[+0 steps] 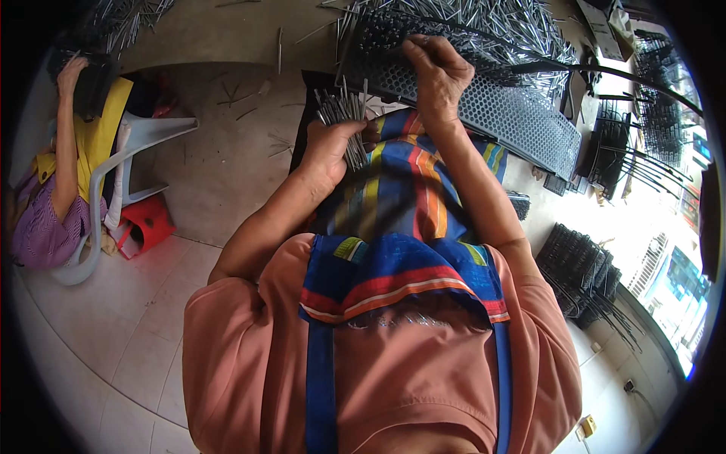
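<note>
My left hand (327,151) is wrapped round a bundle of thin grey metal rods (342,108), their ends fanning out above and below the fist. To its right, my right hand (440,79) is closed in a pinch over a dark board full of round holes (522,135). Whatever those fingertips hold, if anything, is too small to make out. Many dark rods (382,38) stand packed in the board's far left part. The board slants across in front of my striped apron (423,189), near my lap.
A big heap of loose metal rods (499,23) lies behind the board. A thin dark cable or bar (605,68) arcs over its right end. Stacked dark racks (582,268) stand at right. Another person (64,166) sits at far left, beside a pale plastic chair (144,140) and a red container (147,225).
</note>
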`<state>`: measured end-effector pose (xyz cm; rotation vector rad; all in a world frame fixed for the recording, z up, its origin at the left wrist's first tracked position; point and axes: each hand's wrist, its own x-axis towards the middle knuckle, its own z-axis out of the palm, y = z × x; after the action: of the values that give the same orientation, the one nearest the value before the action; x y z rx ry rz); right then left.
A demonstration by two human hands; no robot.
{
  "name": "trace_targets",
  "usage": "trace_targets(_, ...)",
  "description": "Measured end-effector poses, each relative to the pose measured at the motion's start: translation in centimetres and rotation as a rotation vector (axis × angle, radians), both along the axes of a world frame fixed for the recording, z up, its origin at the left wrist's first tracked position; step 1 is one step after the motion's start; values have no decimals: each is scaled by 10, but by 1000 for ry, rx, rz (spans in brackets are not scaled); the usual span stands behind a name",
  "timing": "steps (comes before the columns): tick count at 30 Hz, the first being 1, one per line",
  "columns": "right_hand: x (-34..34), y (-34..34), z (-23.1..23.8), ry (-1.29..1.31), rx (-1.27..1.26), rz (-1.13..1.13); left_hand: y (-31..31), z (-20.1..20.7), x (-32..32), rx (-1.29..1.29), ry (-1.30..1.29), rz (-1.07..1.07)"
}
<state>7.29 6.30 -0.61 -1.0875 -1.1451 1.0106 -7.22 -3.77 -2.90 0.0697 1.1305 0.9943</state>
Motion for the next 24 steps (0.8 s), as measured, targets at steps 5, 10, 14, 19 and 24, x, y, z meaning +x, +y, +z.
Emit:
trace_targets(5, -1, -3, -5, -229, 154, 25, 3, 3, -2, -1, -36, -3)
trace_targets(10, -2, -7, -8, -325, 198, 80, 5, 4, -2, -24, -74, 63)
trace_targets(14, -4, -12, -10, -516, 224, 59, 8, 0, 0, -26, -126, 84)
trace_targets(19, -4, -10, -8, -627, 239, -31, 9, 5, 4, -27, -116, 70)
trace_targets(24, -1, 0, 4, -872, 214, 8, 10, 3, 5, -5, -126, 67)
